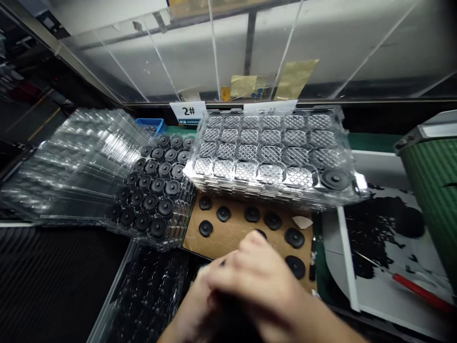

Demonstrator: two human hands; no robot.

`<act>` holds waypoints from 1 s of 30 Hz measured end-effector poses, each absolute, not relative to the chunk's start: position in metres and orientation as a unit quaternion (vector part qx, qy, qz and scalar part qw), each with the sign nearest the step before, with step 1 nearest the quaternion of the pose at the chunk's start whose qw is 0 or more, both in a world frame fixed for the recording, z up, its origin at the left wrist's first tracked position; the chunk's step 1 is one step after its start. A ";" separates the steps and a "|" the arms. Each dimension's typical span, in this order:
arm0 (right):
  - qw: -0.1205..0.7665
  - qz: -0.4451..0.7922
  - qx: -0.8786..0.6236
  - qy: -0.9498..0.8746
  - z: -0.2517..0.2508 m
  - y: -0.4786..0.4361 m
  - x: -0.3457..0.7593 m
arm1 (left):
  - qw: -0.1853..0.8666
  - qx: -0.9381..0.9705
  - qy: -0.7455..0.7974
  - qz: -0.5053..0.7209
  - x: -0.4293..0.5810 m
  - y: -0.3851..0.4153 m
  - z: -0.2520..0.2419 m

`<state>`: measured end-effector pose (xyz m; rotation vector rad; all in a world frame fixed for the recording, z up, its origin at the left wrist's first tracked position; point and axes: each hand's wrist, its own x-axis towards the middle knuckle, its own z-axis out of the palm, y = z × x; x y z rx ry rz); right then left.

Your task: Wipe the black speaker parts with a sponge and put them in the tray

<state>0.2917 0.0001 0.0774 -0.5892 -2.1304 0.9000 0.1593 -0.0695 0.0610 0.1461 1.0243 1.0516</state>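
Bright light from above washes the upper frame, glaring pale off the acrylic panel (200,52) and throwing hard white highlights along the stacked clear plastic trays (271,152). The upper left and lower left corners fall into dim shadow. The hands (239,281) at bottom centre are smeared by motion blur, and the wide lens bows straight edges toward the frame's sides.

Left hand (189,312) and right hand (253,281) meet above black discs (294,237) on cardboard (232,233).
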 end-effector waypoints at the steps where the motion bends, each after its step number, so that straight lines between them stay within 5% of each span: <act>1: 0.365 0.379 -0.288 -0.800 0.069 0.003 0.297 | 0.750 0.046 0.459 0.474 0.158 -0.069 0.064; 5: 0.323 0.478 -0.534 -0.618 0.033 0.002 0.328 | 0.770 -0.037 0.413 0.485 0.154 -0.070 0.070; 10: 0.316 0.475 -0.569 -0.593 0.034 -0.022 0.338 | 0.762 -0.051 0.414 0.496 0.158 -0.069 0.069; 15: 0.425 0.336 -0.398 -0.740 0.075 -0.030 0.310 | 0.759 -0.013 0.419 0.498 0.164 -0.066 0.061; 18: 0.372 0.390 -0.301 -0.787 0.086 -0.028 0.303 | 0.744 0.008 0.444 0.499 0.163 -0.064 0.060; 20: 0.326 0.410 -0.314 -0.792 0.087 -0.024 0.300 | 0.734 0.011 0.465 0.494 0.164 -0.063 0.061; 24: 0.419 0.317 -0.340 -0.780 0.085 -0.020 0.300 | 0.738 0.027 0.468 0.485 0.168 -0.064 0.067; 30: 0.272 0.370 -0.344 -0.819 0.090 -0.020 0.334 | 0.751 -0.027 0.461 0.472 0.170 -0.061 0.070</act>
